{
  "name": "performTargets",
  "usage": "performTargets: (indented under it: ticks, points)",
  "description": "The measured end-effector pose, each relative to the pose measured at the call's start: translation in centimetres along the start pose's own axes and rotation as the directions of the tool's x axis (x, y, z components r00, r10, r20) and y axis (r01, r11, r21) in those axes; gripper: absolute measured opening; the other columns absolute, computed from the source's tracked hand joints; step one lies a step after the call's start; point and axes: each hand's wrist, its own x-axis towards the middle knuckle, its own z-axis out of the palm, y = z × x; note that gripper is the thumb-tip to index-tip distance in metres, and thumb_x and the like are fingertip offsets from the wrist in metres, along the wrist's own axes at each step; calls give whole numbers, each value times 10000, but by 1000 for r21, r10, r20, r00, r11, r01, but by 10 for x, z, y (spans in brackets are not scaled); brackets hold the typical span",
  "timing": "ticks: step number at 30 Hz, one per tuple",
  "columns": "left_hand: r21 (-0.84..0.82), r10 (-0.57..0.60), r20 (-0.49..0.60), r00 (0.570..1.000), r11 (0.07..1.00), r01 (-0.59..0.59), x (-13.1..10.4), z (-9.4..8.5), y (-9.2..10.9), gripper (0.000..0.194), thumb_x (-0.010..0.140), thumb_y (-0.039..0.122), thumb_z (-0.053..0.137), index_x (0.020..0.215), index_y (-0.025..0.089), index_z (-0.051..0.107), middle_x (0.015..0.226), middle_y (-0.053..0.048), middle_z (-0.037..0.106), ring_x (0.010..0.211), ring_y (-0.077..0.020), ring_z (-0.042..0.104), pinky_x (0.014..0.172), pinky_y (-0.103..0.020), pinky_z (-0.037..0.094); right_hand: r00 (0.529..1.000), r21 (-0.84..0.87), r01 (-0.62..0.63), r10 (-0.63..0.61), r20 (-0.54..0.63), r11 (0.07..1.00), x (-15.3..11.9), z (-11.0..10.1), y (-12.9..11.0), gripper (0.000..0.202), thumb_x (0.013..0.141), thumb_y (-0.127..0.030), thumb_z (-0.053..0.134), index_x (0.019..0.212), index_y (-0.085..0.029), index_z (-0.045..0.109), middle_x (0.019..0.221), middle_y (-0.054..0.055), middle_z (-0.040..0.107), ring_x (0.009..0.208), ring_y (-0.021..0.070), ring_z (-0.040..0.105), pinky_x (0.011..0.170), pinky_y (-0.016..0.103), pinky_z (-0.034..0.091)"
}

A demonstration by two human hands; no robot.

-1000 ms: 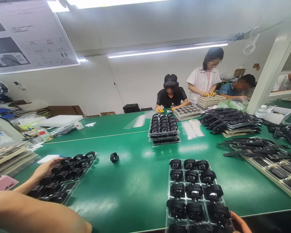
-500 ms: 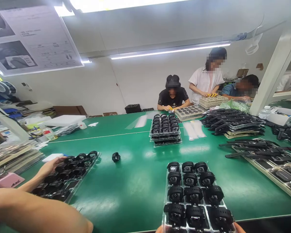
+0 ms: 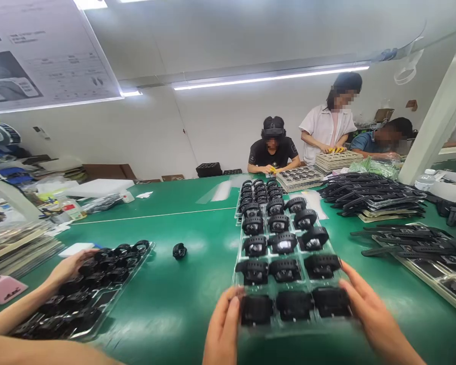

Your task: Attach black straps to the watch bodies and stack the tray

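Observation:
A clear plastic tray (image 3: 271, 290) filled with rows of black smartwatches (image 3: 285, 243) is held up in front of me, over the green table. My left hand (image 3: 226, 317) grips its near left edge, thumb on the rim. On the opposite edge, my right hand (image 3: 368, 306) holds the tray with fingers along the side. The tray's far end overlaps the view of a stack of similar watch trays (image 3: 247, 190) and partly hides it. A single black watch (image 3: 180, 251) lies on the table to the left of my tray.
A co-worker's hand (image 3: 76, 263) reaches onto another watch tray (image 3: 114, 294) at the left. Flat black straps (image 3: 376, 192) are piled on trays at the right. Several people work across the green table (image 3: 163, 304). A pink box (image 3: 3, 289) stands far left.
The held watch tray has moved forward and slightly left, towards the stack. Both my hands have come further into view. The co-worker's hand stays at the left tray.

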Motion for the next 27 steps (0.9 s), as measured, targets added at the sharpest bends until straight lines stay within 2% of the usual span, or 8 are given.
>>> performTargets:
  ticks: [3, 6, 9, 12, 14, 17, 23, 27]
  points:
    - [-28, 111, 127, 986, 994, -108, 72, 11, 55, 505, 923, 622, 544, 1104, 176, 698, 1051, -90, 756, 934, -252, 703, 757, -309, 580, 994, 50, 105, -106, 9, 993, 70, 24, -48, 684, 904, -627, 591, 1457, -226, 550, 968, 70, 781, 854, 259, 729, 700, 323, 593]
    - [76, 195, 97, 976, 976, -202, 151, 27, 89, 446, 936, 582, 498, 945, 183, 695, 912, -48, 719, 875, -219, 641, 746, -288, 511, 996, -10, 91, -91, 1, 996, 147, 46, -80, 519, 937, -521, 609, 1363, -225, 614, 732, -10, 707, 613, 169, 637, 503, 234, 476]
    - [144, 182, 69, 981, 971, -190, 223, 42, 91, 402, 952, 516, 516, 782, 173, 638, 748, -13, 624, 718, -179, 564, 649, -287, 459, 994, -47, 106, -105, 23, 993, 215, 64, -94, 339, 1029, -402, 544, 1275, -192, 644, 857, 12, 714, 684, 154, 657, 579, 254, 530]
    - [205, 152, 63, 986, 965, -161, 273, 52, 75, 319, 979, 441, 582, 862, 150, 640, 792, -2, 621, 682, -148, 576, 654, -296, 496, 995, -97, 99, -96, 33, 990, 262, 78, -94, 300, 1015, -355, 625, 1243, -160, 638, 1160, 78, 693, 930, 204, 705, 792, 385, 607]
    - [231, 142, 65, 988, 961, -153, 293, 56, 63, 273, 983, 411, 617, 1002, 141, 656, 918, -23, 665, 757, -157, 636, 702, -323, 553, 996, -135, 88, -85, 31, 987, 281, 84, -87, 326, 1001, -340, 654, 1274, -164, 625, 1259, 96, 663, 1033, 237, 694, 867, 440, 601]
    - [247, 136, 62, 989, 958, -147, 310, 59, 49, 280, 987, 386, 626, 1120, 142, 655, 1048, -55, 688, 864, -187, 680, 759, -361, 595, 997, -188, 81, -77, 29, 979, 301, 88, -75, 326, 1004, -332, 648, 1290, -177, 622, 1289, 99, 654, 1065, 244, 686, 893, 451, 594]
    - [222, 139, 44, 989, 964, -145, 337, 59, 39, 296, 985, 384, 630, 1156, 144, 654, 1116, -69, 689, 940, -213, 689, 809, -392, 603, 993, -278, 115, -115, 17, 954, 332, 85, -63, 343, 1000, -335, 654, 1299, -171, 617, 1292, 100, 652, 1072, 251, 684, 894, 458, 593]
    - [181, 86, 59, 994, 979, -96, 348, 60, 32, 307, 984, 382, 633, 1179, 146, 649, 1139, -74, 687, 954, -219, 691, 820, -402, 606, 989, -361, 143, -151, 6, 922, 341, 84, -55, 335, 1001, -334, 653, 1291, -170, 621, 1279, 98, 657, 1058, 245, 688, 884, 450, 597]
